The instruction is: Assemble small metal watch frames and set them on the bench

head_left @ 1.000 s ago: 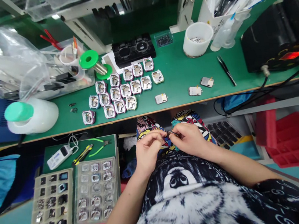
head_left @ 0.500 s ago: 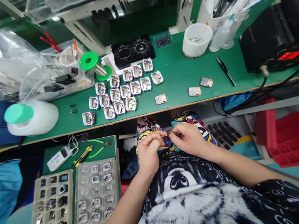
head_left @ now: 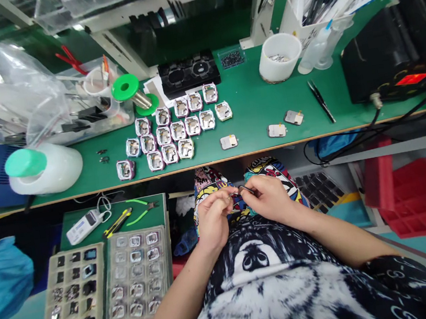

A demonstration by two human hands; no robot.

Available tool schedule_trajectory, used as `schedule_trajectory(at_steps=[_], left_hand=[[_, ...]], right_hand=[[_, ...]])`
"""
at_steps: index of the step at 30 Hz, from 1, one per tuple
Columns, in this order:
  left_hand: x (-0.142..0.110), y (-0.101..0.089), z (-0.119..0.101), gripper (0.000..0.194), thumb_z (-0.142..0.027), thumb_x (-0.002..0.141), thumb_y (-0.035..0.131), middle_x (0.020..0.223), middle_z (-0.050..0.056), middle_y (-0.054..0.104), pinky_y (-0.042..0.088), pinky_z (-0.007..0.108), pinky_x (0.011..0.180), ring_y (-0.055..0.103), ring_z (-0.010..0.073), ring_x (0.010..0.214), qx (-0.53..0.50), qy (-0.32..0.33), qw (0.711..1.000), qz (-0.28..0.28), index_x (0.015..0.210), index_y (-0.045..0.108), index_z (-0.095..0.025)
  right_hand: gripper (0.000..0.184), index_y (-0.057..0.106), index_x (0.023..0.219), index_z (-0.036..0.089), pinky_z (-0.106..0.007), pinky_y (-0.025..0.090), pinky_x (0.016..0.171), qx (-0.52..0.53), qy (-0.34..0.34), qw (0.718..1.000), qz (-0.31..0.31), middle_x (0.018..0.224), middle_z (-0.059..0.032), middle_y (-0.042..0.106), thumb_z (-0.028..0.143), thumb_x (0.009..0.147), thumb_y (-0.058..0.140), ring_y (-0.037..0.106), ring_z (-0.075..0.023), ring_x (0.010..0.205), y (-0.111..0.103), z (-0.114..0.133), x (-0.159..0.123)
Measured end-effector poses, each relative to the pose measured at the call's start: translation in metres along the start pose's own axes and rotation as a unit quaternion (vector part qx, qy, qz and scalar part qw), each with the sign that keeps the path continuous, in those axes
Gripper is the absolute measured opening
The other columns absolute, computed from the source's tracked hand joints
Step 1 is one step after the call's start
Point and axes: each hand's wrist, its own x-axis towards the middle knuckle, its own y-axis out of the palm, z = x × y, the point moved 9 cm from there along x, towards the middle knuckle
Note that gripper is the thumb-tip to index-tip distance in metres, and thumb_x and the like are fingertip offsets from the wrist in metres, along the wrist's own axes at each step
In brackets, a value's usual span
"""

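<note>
Both hands are together in my lap, below the front edge of the green bench [head_left: 253, 106]. My left hand [head_left: 212, 218] is closed in a pinch on something too small to make out. My right hand [head_left: 270, 199] is closed on a thin metal tool, likely tweezers [head_left: 246, 189], whose tip points at the left fingertips. On the bench above lie several small square watch cases [head_left: 171, 131] in rows, with three flat square parts [head_left: 277, 130] to their right.
Black tweezers [head_left: 321, 101], a white cup [head_left: 279, 56], a black fixture [head_left: 188, 71], a solder spool [head_left: 127, 88] and a white bottle [head_left: 42, 170] sit on the bench. Two part trays [head_left: 107, 280] lie on a low shelf at left. Red bins [head_left: 420, 199] stand at right.
Both hands stay together in the lap with only slight finger movement. The view has shifted a little.
</note>
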Motion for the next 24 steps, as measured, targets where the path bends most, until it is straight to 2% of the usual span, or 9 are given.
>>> schedule_trajectory(at_steps=[8, 18, 20, 24], left_hand=[[0.000, 0.000, 0.003, 0.006, -0.015, 0.075, 0.070, 0.103, 0.012, 0.078, 0.035, 0.029, 0.061, 0.047, 0.0117, 0.063, -0.031, -0.020, 0.999, -0.011, 0.073, 0.075, -0.015], [0.000, 0.000, 0.002, 0.006, -0.013, 0.077, 0.070, 0.103, 0.011, 0.077, 0.036, 0.028, 0.062, 0.048, 0.0109, 0.063, -0.041, -0.013, 0.999, -0.007, 0.073, 0.075, -0.015], [0.001, 0.000, 0.003, 0.004, -0.014, 0.076, 0.072, 0.100, 0.010, 0.077, 0.036, 0.027, 0.060, 0.047, 0.0098, 0.061, -0.059, -0.034, 0.998, -0.003, 0.073, 0.075, -0.014], [0.002, 0.010, 0.015, 0.004, -0.016, 0.075, 0.074, 0.089, 0.006, 0.074, 0.031, 0.024, 0.055, 0.040, 0.0069, 0.053, -0.134, -0.134, 0.981, 0.036, 0.075, 0.070, -0.016]], right_hand=[[0.024, 0.053, 0.073, 0.023, -0.029, 0.033, 0.061, -0.001, 0.011, 1.000, 0.003, 0.064, 0.0041, 0.053, 0.023, 0.095, 0.062, 0.047, -0.0126, 0.058, 0.002, -0.004, 0.000], [0.024, 0.052, 0.072, 0.022, -0.029, 0.032, 0.060, 0.002, 0.007, 1.000, -0.005, 0.064, 0.0047, 0.052, 0.021, 0.094, 0.062, 0.047, -0.0120, 0.058, 0.000, -0.002, 0.002], [0.024, 0.053, 0.073, 0.022, -0.029, 0.033, 0.060, -0.002, -0.003, 1.000, -0.011, 0.064, 0.0048, 0.052, 0.021, 0.095, 0.062, 0.047, -0.0119, 0.057, -0.002, 0.001, 0.001], [0.022, 0.055, 0.075, 0.022, -0.030, 0.034, 0.063, -0.023, -0.036, 0.999, -0.026, 0.065, 0.0043, 0.054, 0.020, 0.096, 0.062, 0.049, -0.0125, 0.059, -0.006, 0.008, 0.000]])
